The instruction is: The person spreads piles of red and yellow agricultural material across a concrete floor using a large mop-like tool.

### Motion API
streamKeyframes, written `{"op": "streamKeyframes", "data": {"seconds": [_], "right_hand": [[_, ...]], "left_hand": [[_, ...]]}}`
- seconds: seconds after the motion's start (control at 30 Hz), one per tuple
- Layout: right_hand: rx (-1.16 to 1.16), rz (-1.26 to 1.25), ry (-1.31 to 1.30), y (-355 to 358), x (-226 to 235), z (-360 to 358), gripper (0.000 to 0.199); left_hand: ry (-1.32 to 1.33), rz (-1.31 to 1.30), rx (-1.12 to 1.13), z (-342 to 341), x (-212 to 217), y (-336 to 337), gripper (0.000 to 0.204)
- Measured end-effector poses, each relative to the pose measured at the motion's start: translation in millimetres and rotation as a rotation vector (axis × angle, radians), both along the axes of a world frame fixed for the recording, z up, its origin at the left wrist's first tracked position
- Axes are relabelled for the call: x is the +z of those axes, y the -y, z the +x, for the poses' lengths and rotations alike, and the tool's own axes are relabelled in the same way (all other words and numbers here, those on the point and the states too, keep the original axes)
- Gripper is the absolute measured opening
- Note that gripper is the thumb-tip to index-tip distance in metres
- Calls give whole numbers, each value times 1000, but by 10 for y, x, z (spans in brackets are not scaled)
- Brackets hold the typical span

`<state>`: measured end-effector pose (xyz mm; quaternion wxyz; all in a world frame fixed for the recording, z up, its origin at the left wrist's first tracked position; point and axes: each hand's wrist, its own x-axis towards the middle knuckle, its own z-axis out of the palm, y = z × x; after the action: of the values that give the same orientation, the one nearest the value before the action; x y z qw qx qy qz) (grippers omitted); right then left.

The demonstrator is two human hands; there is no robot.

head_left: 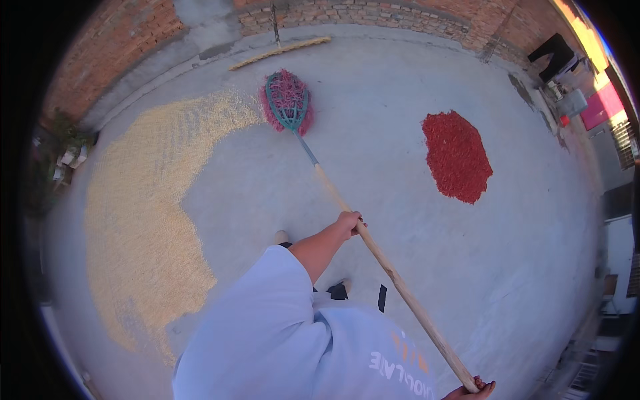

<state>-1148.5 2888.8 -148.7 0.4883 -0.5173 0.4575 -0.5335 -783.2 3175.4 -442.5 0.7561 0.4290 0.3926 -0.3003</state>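
Observation:
A long-handled broom (pixel 400 287) slants across the middle, with pink bristles (pixel 287 100) set in a green slotted plastic head (pixel 291 125). My left hand (pixel 350 223) is wrapped round the wooden handle about halfway along. At the lower edge my right hand (pixel 472 390) closes round the handle's butt end. The bristles rest on the concrete, at the far right tip of a spread layer of yellow grain (pixel 147 200). That layer curves down the left side, its kernels too small to name.
A heap of small dark-red pieces (pixel 457 157) lies on the concrete to the right. A wide wooden rake or pusher (pixel 280 52) stands by the brick wall (pixel 353 17) at the back. Dark clothing (pixel 553 55) hangs at the far right. Plants (pixel 63 133) edge the left side.

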Motion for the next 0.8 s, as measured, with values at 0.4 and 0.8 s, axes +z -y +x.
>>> {"op": "streamKeyframes", "data": {"seconds": [0.4,0.8], "right_hand": [[371,-572,-105,-1438,345,2045,17],[799,-133,-51,-3442,273,4165,18]], "left_hand": [[0,-138,176,616,-447,-2044,19],[-113,15,697,-246,-594,-4205,26]]}}
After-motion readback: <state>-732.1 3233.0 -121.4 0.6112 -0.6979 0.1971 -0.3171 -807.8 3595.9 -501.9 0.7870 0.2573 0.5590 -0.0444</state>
